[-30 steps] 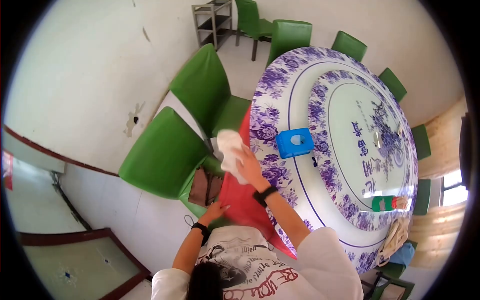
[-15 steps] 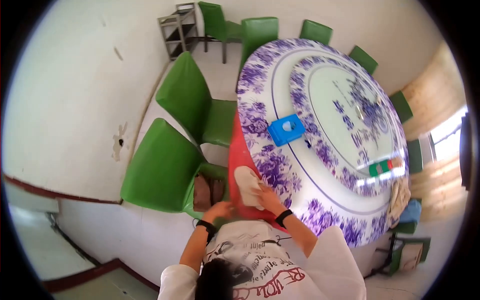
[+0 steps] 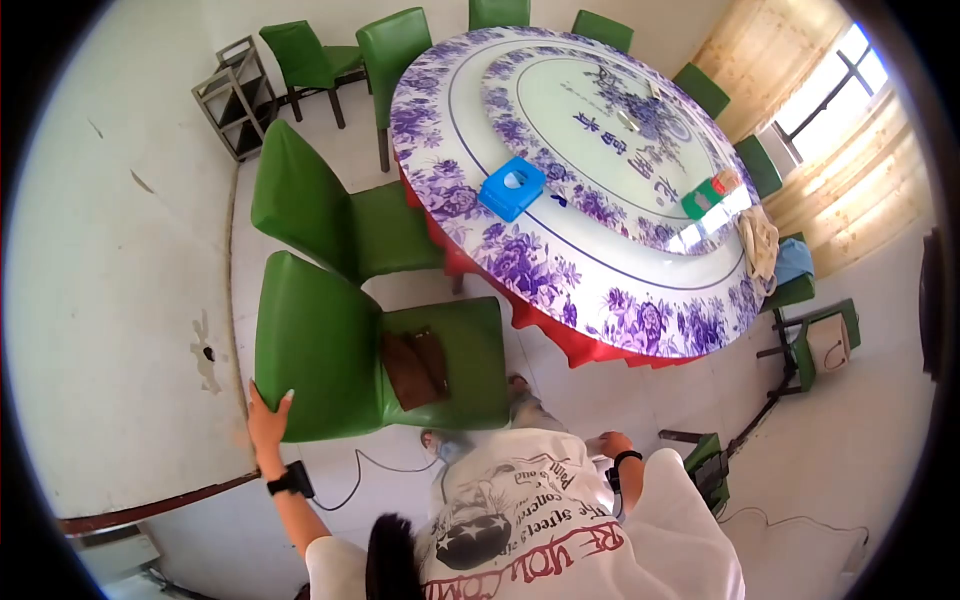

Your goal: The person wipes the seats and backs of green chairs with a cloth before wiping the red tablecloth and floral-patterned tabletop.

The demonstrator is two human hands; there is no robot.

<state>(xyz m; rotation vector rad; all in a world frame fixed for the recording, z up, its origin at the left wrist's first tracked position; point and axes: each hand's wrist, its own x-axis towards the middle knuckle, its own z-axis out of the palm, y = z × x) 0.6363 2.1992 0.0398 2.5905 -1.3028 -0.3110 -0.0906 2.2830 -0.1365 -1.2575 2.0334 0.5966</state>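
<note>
At the outer edge of the nearest green chair's back (image 3: 315,350) is my left hand (image 3: 267,425), its thumb across the front and its fingers along the side, gripping it. On that chair's seat lies a folded brown item (image 3: 415,370), possibly a bag. My right hand (image 3: 612,446) hangs low by my waist with its fingers curled; anything inside it is hidden. Ahead stands the round table (image 3: 600,290) with a purple floral top and red cloth skirt, apart from both hands. No beige cloth shows near my right hand.
A blue tissue box (image 3: 512,190) and a green package (image 3: 703,200) rest on the table. A beige cloth (image 3: 760,245) hangs over a right-hand chair. More green chairs (image 3: 395,225) ring the table, and a metal rack (image 3: 237,98) stands by the left wall. A cable (image 3: 370,465) runs across the floor.
The nearest chair now stands away from the table, with its seat fully visible. My left hand has moved left onto its back. My right hand has left the beige cloth and dropped to my side.
</note>
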